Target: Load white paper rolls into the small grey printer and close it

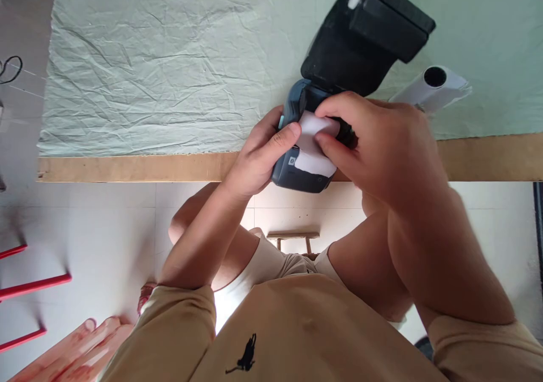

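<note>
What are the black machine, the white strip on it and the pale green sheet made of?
Black machine: probably hard plastic, mostly matte, with smooth moulded edges. White strip: looks like smooth paper, bending over the machine's front. Pale green sheet: seems dull, thin cloth, judging by its creases; the fibre I can't tell.

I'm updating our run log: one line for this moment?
left hand: holds portable printer | right hand: touches white paper | lid: open | white roll: on green cloth

I can see paper (314, 164) in the printer (302, 180), its lid (341, 45) behind it, left hand (267, 151) at its left, right hand (384, 144) and a roll (429, 95) to its right.
</note>
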`<state>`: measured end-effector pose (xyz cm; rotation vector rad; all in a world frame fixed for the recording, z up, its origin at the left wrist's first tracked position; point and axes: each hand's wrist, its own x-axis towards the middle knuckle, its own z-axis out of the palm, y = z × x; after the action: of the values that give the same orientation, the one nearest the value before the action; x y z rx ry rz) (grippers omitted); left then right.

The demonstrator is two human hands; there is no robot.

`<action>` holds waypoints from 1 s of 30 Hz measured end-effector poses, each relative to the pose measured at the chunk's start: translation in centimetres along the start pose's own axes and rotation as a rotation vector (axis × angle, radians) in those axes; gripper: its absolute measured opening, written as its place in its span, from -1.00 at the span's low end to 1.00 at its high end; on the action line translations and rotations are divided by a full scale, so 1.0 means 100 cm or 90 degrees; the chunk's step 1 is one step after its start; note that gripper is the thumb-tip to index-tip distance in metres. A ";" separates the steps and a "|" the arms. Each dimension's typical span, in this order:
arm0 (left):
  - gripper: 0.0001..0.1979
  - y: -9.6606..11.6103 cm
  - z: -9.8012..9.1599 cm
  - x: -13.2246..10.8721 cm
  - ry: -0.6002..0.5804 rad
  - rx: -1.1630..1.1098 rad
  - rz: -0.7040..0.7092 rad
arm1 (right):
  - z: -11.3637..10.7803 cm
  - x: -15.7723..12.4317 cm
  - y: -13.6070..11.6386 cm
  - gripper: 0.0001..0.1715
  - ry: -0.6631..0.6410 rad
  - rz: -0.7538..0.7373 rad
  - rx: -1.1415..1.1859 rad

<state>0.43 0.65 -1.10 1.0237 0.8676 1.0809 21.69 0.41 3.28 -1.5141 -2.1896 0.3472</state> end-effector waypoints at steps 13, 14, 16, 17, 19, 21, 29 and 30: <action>-0.41 -0.012 -0.007 0.002 0.004 -0.033 0.051 | 0.010 0.003 0.017 -0.77 0.293 0.203 0.558; -0.42 -0.013 -0.008 0.002 0.001 -0.032 0.055 | 0.013 0.003 0.022 -0.78 0.299 0.220 0.546; -0.42 -0.015 -0.010 0.002 -0.004 -0.026 0.058 | 0.019 0.001 0.036 -0.77 0.306 0.200 0.466; -0.41 -0.016 -0.010 0.003 -0.003 -0.022 0.057 | 0.021 -0.001 0.043 -0.76 0.302 0.171 0.398; -0.39 -0.017 -0.011 0.004 0.002 -0.017 0.053 | 0.024 -0.006 0.057 -0.74 0.263 0.100 0.240; -0.37 -0.016 -0.010 0.003 0.012 -0.018 0.048 | 0.026 -0.010 0.067 -0.70 0.225 0.037 0.119; -0.40 -0.007 0.000 -0.004 0.073 -0.059 -0.002 | 0.030 -0.018 0.056 -0.55 0.256 -0.046 0.077; -0.39 -0.007 0.000 -0.005 0.073 -0.061 -0.006 | 0.028 -0.018 0.059 -0.59 0.329 -0.071 0.072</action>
<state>0.47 0.13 -1.70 0.8845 0.9026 1.1713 25.60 1.05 -2.22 -1.2443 -1.8002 0.0317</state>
